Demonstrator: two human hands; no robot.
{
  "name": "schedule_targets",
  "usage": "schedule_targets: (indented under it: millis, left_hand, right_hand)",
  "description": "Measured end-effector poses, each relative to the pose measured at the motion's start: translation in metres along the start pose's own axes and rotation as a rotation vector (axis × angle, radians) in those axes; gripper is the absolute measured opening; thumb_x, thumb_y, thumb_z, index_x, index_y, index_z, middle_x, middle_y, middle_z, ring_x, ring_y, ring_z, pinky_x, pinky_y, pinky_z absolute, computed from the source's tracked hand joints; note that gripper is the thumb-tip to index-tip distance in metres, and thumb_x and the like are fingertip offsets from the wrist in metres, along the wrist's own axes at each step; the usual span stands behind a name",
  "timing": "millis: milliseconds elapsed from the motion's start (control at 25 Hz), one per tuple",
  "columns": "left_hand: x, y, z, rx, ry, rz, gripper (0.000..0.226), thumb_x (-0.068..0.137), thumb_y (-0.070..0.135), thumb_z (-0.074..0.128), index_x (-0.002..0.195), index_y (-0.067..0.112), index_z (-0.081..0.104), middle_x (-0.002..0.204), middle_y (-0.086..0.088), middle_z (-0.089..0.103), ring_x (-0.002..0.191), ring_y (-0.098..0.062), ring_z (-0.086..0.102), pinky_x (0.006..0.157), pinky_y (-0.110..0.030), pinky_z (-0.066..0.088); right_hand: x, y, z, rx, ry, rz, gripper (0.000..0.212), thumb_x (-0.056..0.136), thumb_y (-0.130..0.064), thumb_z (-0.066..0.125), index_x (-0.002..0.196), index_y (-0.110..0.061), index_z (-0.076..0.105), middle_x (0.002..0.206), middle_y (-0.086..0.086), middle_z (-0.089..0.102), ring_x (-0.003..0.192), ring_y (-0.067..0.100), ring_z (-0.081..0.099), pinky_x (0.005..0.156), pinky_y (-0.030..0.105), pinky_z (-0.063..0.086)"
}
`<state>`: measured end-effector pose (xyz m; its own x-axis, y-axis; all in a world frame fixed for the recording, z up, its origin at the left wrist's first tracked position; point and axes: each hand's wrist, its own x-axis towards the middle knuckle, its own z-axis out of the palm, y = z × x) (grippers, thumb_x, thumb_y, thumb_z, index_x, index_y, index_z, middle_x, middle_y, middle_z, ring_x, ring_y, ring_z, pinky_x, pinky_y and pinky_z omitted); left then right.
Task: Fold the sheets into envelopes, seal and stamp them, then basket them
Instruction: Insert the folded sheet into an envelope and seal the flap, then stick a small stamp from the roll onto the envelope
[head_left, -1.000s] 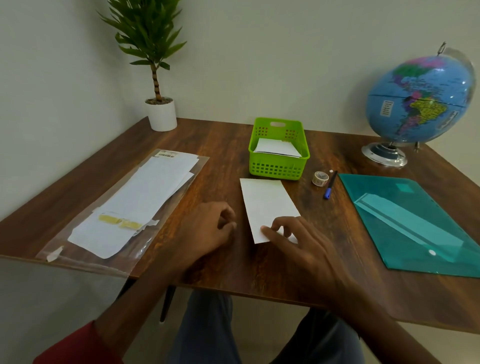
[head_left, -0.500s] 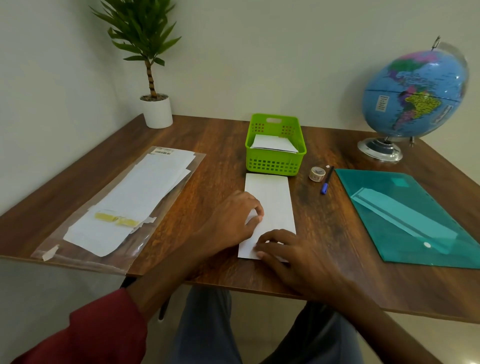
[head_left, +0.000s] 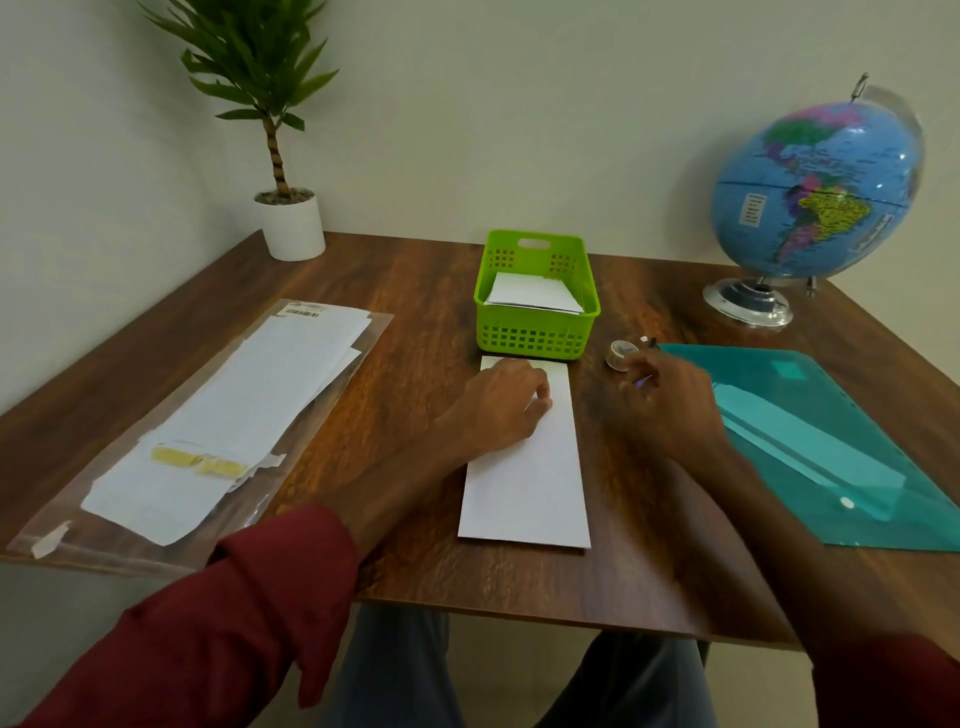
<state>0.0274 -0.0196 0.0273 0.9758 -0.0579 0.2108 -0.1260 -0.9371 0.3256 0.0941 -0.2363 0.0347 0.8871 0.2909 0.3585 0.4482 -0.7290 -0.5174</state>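
The left hand (head_left: 501, 402) lay knuckles-up, fingers loosely curled; the right hand (head_left: 670, 400) reached forward, fingers curled.

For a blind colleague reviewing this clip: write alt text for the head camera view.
A person at a wooden desk rests the left hand on a white envelope while the right hand reaches for a pen beside a tape roll. A green basket holding paper stands behind the envelope, with a globe far right.

Home office corner, wooden desk (head_left: 415, 291), globe (head_left: 815, 192), potted plant (head_left: 275, 130), document folder (head_left: 841, 447)
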Motion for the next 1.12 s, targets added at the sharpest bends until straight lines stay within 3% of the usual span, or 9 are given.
schedule_targets:
  millis: [160, 240, 400, 480, 560, 720, 840, 960, 1120]
  left_hand:
    - [-0.002, 0.006, 0.006, 0.056, 0.017, 0.056, 0.03, 0.102, 0.038, 0.054, 0.12, 0.019, 0.068, 0.123, -0.001, 0.065, 0.113, -0.016, 0.057, 0.097, -0.034, 0.051]
    - [0.001, 0.005, 0.008, 0.015, 0.059, 0.067, 0.027, 0.1, 0.037, 0.058, 0.116, 0.019, 0.07, 0.119, 0.0, 0.067, 0.109, -0.015, 0.058, 0.094, -0.034, 0.053]
    - [0.015, 0.001, 0.01, -0.271, 0.157, -0.006, 0.012, 0.094, 0.03, 0.068, 0.101, 0.021, 0.073, 0.105, 0.006, 0.072, 0.09, -0.007, 0.059, 0.084, -0.035, 0.058]
    - [0.019, -0.001, 0.013, -0.407, 0.198, -0.024, 0.01, 0.094, 0.026, 0.069, 0.101, 0.019, 0.073, 0.102, 0.006, 0.073, 0.088, -0.01, 0.063, 0.079, -0.032, 0.059]
    - [0.02, -0.005, 0.017, -0.517, 0.228, -0.029, 0.014, 0.093, 0.024, 0.072, 0.106, 0.018, 0.07, 0.103, 0.009, 0.071, 0.09, -0.009, 0.065, 0.074, -0.026, 0.059]
    - [0.019, -0.013, 0.02, -0.685, 0.282, -0.042, 0.048, 0.084, 0.029, 0.081, 0.125, 0.016, 0.06, 0.12, 0.011, 0.065, 0.099, -0.007, 0.064, 0.075, -0.017, 0.058]
    - [0.017, -0.011, 0.018, -0.763, 0.287, -0.027, 0.064, 0.08, 0.03, 0.085, 0.135, 0.013, 0.055, 0.13, 0.005, 0.064, 0.105, -0.006, 0.064, 0.08, -0.017, 0.058]
    - [0.016, -0.01, 0.017, -0.797, 0.302, 0.021, 0.051, 0.083, 0.025, 0.083, 0.127, 0.011, 0.062, 0.12, 0.003, 0.07, 0.099, 0.0, 0.067, 0.078, -0.012, 0.056]
    - [0.016, -0.01, 0.017, -0.781, 0.352, 0.052, 0.045, 0.082, 0.022, 0.084, 0.122, 0.01, 0.066, 0.112, 0.0, 0.073, 0.095, -0.006, 0.069, 0.073, -0.017, 0.06]
  right_hand:
    - [0.041, 0.017, 0.006, -0.091, -0.032, 0.121, 0.018, 0.098, -0.021, 0.064, 0.109, -0.007, 0.068, 0.1, 0.011, 0.071, 0.078, 0.02, 0.062, 0.064, 0.035, 0.05]
    - [0.051, 0.019, 0.012, -0.133, -0.074, 0.11, 0.021, 0.1, -0.026, 0.061, 0.105, -0.006, 0.068, 0.096, 0.011, 0.069, 0.076, 0.022, 0.061, 0.061, 0.033, 0.045]
    - [0.061, 0.024, 0.022, -0.149, -0.105, 0.066, 0.027, 0.101, -0.021, 0.062, 0.119, -0.004, 0.07, 0.107, 0.017, 0.073, 0.087, 0.029, 0.069, 0.072, 0.042, 0.057]
    - [0.057, 0.023, 0.024, -0.133, -0.072, 0.034, 0.026, 0.097, -0.022, 0.067, 0.114, -0.003, 0.074, 0.101, 0.016, 0.074, 0.081, 0.027, 0.068, 0.071, 0.044, 0.059]
    - [0.049, 0.018, 0.024, -0.066, -0.043, -0.043, 0.022, 0.092, -0.024, 0.073, 0.107, -0.008, 0.077, 0.095, 0.009, 0.076, 0.075, 0.022, 0.066, 0.066, 0.041, 0.057]
    - [0.026, -0.002, 0.019, 0.181, -0.182, -0.075, 0.026, 0.089, -0.025, 0.077, 0.115, -0.025, 0.076, 0.091, -0.013, 0.075, 0.067, 0.006, 0.066, 0.055, 0.013, 0.048]
    - [0.016, -0.01, 0.018, 0.411, -0.304, -0.085, 0.022, 0.089, -0.032, 0.073, 0.111, -0.037, 0.077, 0.088, -0.018, 0.078, 0.06, 0.0, 0.065, 0.053, 0.012, 0.046]
    - [0.016, -0.01, 0.018, 0.5, -0.326, -0.074, 0.023, 0.089, -0.039, 0.07, 0.11, -0.037, 0.079, 0.084, -0.006, 0.078, 0.052, 0.019, 0.055, 0.053, 0.032, 0.049]
    - [0.016, -0.011, 0.019, 0.558, -0.37, -0.03, 0.02, 0.096, -0.02, 0.068, 0.113, -0.027, 0.076, 0.081, -0.006, 0.077, 0.05, 0.007, 0.055, 0.053, 0.018, 0.049]
